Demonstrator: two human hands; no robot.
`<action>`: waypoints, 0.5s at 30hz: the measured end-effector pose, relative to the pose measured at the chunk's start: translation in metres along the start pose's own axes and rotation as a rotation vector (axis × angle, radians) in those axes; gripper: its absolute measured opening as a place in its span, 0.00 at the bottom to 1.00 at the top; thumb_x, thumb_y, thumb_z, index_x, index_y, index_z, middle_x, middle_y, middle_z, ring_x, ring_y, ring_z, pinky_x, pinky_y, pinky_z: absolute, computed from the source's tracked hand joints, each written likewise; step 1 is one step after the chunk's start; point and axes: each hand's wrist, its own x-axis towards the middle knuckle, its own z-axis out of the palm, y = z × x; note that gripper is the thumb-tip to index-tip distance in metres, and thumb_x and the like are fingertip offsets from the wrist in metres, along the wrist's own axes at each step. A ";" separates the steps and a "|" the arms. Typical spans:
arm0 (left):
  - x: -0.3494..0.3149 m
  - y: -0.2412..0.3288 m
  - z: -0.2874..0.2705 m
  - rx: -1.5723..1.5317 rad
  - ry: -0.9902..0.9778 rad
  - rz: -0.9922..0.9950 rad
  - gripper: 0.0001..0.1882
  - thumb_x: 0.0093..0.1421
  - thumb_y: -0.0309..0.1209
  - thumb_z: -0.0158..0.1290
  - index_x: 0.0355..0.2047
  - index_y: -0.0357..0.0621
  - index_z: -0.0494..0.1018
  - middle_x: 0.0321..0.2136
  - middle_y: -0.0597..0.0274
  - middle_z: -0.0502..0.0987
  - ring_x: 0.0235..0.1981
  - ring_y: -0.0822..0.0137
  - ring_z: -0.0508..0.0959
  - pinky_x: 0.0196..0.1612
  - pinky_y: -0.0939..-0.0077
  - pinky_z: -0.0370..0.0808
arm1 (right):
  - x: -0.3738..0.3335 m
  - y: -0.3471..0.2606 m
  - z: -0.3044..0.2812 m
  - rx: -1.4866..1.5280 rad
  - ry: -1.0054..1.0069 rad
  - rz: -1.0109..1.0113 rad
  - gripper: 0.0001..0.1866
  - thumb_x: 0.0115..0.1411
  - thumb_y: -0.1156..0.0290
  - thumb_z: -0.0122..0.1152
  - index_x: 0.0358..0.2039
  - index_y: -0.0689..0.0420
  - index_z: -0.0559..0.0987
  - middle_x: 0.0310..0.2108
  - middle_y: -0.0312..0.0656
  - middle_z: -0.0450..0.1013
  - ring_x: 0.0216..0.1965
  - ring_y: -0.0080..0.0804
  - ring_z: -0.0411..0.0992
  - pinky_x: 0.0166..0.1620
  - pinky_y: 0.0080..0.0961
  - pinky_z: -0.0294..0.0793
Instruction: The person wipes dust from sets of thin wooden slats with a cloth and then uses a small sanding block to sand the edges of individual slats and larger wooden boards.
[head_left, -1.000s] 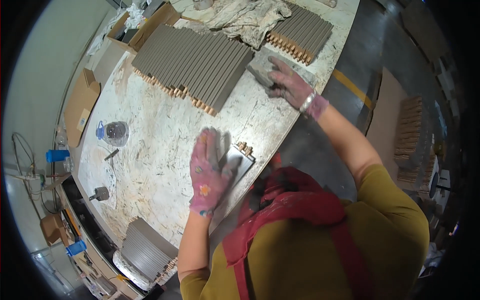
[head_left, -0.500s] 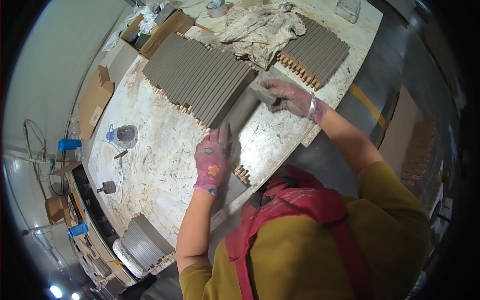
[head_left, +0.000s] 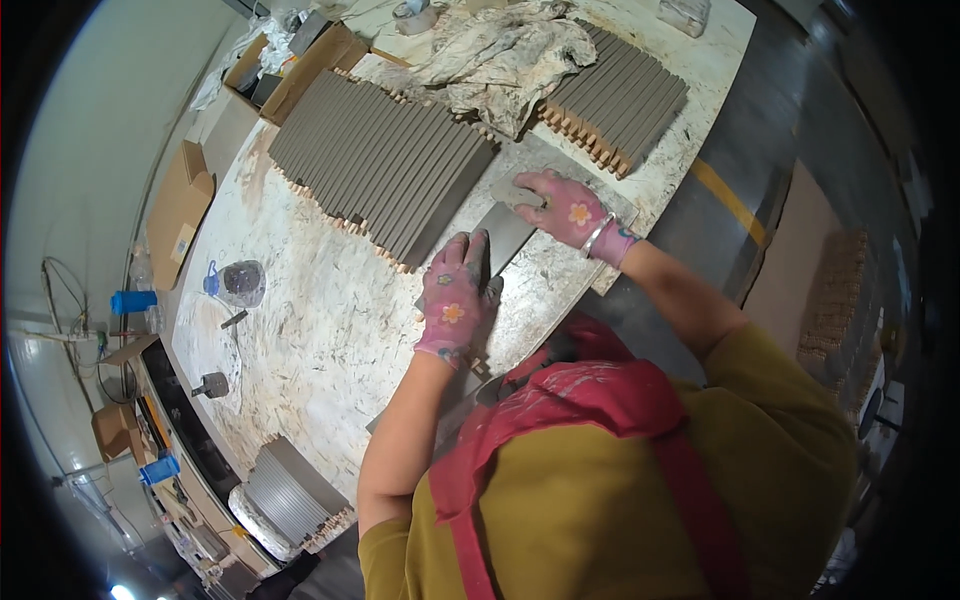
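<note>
A flat grey strip (head_left: 507, 236) lies on the table between my hands, beside the long row of grey strips. My left hand (head_left: 455, 300), in a pink flowered glove, rests at its near end with fingers stretched and the thumb apart. At its far end is my right hand (head_left: 570, 212), in a matching glove, its thumb and fingers spread in a curve. A pale grey flat patch (head_left: 512, 190) shows by those fingertips; I cannot tell what it is. The row of upright grey strips (head_left: 380, 165) has light wooden-looking ends poking out.
Another stack of grey strips (head_left: 625, 95) stands at the far right, beside a crumpled stained cloth (head_left: 510, 60). An open cardboard box (head_left: 320, 70) is at the back left. A clear container (head_left: 243, 283) sits on the left, and more strips (head_left: 290, 490) stand at lower left.
My right hand no longer shows the grey block it held, and its fingers have spread. My left hand has shifted right and slightly down. The flat strip between them is now more exposed.
</note>
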 end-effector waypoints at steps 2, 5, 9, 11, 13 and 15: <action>0.002 0.006 -0.010 -0.021 -0.016 -0.014 0.36 0.50 0.36 0.62 0.61 0.47 0.66 0.56 0.48 0.69 0.54 0.45 0.71 0.57 0.58 0.70 | -0.016 -0.018 -0.001 -0.173 -0.022 0.030 0.28 0.61 0.52 0.57 0.58 0.51 0.70 0.51 0.57 0.70 0.46 0.54 0.74 0.50 0.41 0.75; 0.002 0.003 -0.011 -0.059 -0.025 -0.035 0.36 0.50 0.36 0.62 0.60 0.47 0.66 0.56 0.49 0.69 0.55 0.46 0.71 0.58 0.58 0.69 | -0.052 -0.024 -0.011 -0.180 0.019 0.028 0.26 0.61 0.55 0.58 0.56 0.52 0.72 0.48 0.55 0.72 0.45 0.52 0.75 0.48 0.41 0.76; -0.007 -0.008 -0.022 0.001 0.030 -0.004 0.36 0.49 0.37 0.63 0.60 0.47 0.67 0.57 0.49 0.69 0.56 0.47 0.70 0.59 0.59 0.68 | -0.078 -0.016 -0.044 0.123 -0.125 0.034 0.23 0.60 0.62 0.62 0.54 0.56 0.74 0.48 0.51 0.74 0.45 0.43 0.76 0.49 0.34 0.75; -0.012 0.001 -0.063 -0.016 0.074 -0.011 0.35 0.50 0.35 0.63 0.59 0.47 0.68 0.56 0.49 0.69 0.56 0.48 0.69 0.59 0.59 0.67 | -0.077 -0.016 -0.055 0.308 -0.051 0.057 0.22 0.60 0.64 0.64 0.53 0.57 0.75 0.49 0.46 0.74 0.46 0.35 0.74 0.50 0.30 0.74; -0.036 0.005 -0.107 -0.022 0.106 -0.033 0.34 0.50 0.34 0.63 0.59 0.47 0.69 0.56 0.49 0.69 0.56 0.47 0.69 0.59 0.59 0.67 | -0.072 -0.026 -0.070 0.427 0.074 0.055 0.22 0.59 0.66 0.64 0.53 0.58 0.76 0.49 0.40 0.74 0.49 0.28 0.70 0.52 0.25 0.70; -0.078 0.007 -0.131 0.036 0.038 0.052 0.32 0.50 0.33 0.62 0.57 0.46 0.70 0.54 0.49 0.70 0.54 0.48 0.70 0.58 0.58 0.68 | -0.064 -0.019 -0.077 0.422 0.086 0.020 0.22 0.60 0.66 0.63 0.54 0.59 0.75 0.49 0.38 0.73 0.48 0.26 0.69 0.53 0.23 0.68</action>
